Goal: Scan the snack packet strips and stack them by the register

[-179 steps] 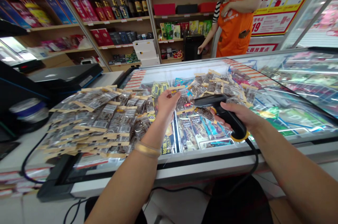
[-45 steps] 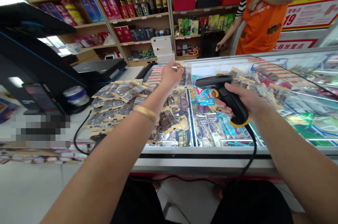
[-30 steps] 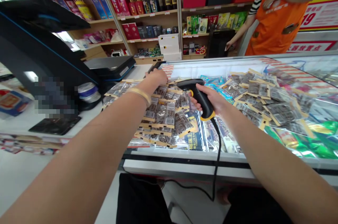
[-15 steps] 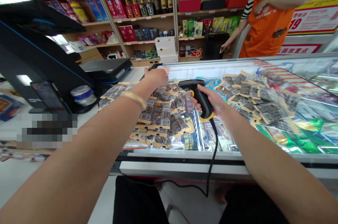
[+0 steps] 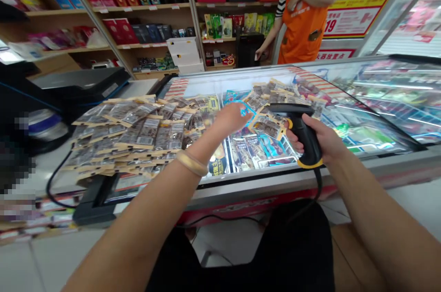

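Observation:
My right hand [image 5: 325, 140] grips a black and yellow handheld barcode scanner [image 5: 306, 133], its cable hanging down and its head pointing left. My left hand [image 5: 232, 120], with a gold bangle on the wrist, reaches over the glass. Its fingers are closed at the left edge of a clear snack packet [image 5: 268, 126] with tan ends, just in front of the scanner head; the fingertips are partly hidden. Similar packets form a smaller heap [image 5: 275, 94] behind the scanner. A larger pile of them [image 5: 138, 131] spreads to the left of my left forearm.
The piles rest on a glass-topped freezer [image 5: 220, 186] holding packaged goods. Left stand a black scale [image 5: 82, 83] and a tape roll [image 5: 44, 124]. Behind are shelves of boxes and bottles [image 5: 138, 9]. A person in an orange apron [image 5: 303, 21] stands beyond the freezer.
My view has turned right. My left hand has moved from the left pile towards the right heap, now at a packet. The scanner stays in my right hand.

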A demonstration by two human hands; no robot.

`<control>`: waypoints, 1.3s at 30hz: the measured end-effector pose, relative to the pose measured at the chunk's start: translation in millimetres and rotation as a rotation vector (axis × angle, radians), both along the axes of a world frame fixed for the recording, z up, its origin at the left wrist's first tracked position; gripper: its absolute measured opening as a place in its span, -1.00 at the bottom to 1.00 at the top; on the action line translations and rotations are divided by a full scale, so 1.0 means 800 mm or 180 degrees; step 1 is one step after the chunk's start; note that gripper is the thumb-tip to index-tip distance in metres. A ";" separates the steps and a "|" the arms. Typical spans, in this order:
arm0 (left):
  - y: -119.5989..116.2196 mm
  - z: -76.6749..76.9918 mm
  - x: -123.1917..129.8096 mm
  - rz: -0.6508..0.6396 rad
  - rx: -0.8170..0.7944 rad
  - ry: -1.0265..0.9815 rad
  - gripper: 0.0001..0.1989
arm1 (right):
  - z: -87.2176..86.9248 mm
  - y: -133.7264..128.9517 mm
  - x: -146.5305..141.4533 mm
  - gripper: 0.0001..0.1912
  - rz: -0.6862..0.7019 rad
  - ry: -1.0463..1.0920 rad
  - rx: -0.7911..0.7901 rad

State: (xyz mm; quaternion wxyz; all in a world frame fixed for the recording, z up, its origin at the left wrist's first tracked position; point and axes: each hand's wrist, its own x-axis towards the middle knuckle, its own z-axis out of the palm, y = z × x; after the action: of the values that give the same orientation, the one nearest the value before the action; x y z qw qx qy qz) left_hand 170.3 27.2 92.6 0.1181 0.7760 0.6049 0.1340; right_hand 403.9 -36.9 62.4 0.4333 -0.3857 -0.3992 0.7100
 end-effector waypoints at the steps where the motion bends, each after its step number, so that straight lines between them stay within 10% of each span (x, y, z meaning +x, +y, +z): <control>1: -0.001 -0.012 0.014 0.0063 -0.0134 -0.0024 -0.50 | -0.006 -0.007 0.009 -0.57 -0.0065 0.0001 -0.0042; 11: -0.006 -0.054 0.072 0.0829 -0.0188 -0.0052 -0.17 | -0.029 -0.036 0.044 -0.60 -0.0461 0.0137 -0.0115; 24: 0.005 -0.058 0.040 0.0621 -0.0614 -0.3800 -0.62 | -0.032 -0.041 0.037 -0.54 -0.0174 -0.0067 -0.0101; 39: 0.004 -0.060 0.042 0.0707 -0.0765 -0.3741 -0.64 | -0.031 -0.039 0.034 -0.56 -0.0039 -0.0349 -0.0199</control>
State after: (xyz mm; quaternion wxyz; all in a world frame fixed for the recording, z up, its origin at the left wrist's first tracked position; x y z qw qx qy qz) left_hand 204.1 30.4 44.5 0.5042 0.4857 0.5267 0.4822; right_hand 431.0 -68.0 37.3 0.4029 -0.4398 -0.3976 0.6972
